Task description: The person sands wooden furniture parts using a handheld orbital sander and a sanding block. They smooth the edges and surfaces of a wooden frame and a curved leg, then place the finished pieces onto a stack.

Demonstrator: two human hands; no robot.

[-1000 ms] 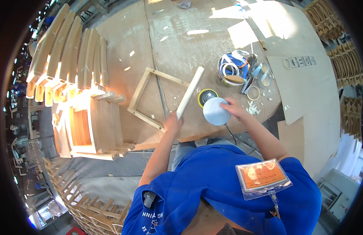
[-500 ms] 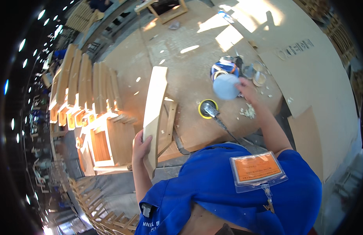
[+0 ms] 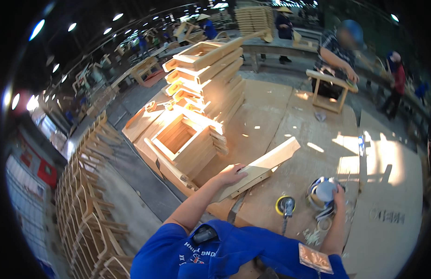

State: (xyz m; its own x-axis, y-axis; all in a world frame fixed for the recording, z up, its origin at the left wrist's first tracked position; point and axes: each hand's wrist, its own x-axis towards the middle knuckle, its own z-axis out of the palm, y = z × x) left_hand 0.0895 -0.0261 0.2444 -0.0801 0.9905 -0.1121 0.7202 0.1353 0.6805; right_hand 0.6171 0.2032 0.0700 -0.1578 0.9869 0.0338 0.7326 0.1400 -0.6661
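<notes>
My left hand (image 3: pixel 232 176) is closed round the near end of a long, pale, slightly curved wooden board (image 3: pixel 277 157), which points away to the right over the bench. A narrower wooden strip (image 3: pixel 253 184) shows along its lower side. My right hand (image 3: pixel 338 195) pinches the edge of a round, pale grey sanding disc (image 3: pixel 325 190). The disc hangs over a small heap of rolls and blue-and-white items (image 3: pixel 313 189) and partly hides it. Between my hands a yellow-rimmed orbital sander (image 3: pixel 285 204) lies on the bench with its hose running toward me.
Stacked wooden frames (image 3: pixel 211 69) and a box-like wooden piece (image 3: pixel 178 137) stand at the left. Wood shavings (image 3: pixel 312 236) lie near my right forearm. Across the bench a person (image 3: pixel 336 56) works on a small wooden frame (image 3: pixel 329 93). Chair frames (image 3: pixel 87 195) line the lower left.
The view has swung left and up, bringing in the frame stack and the person opposite. Both hands keep hold of the board and the disc.
</notes>
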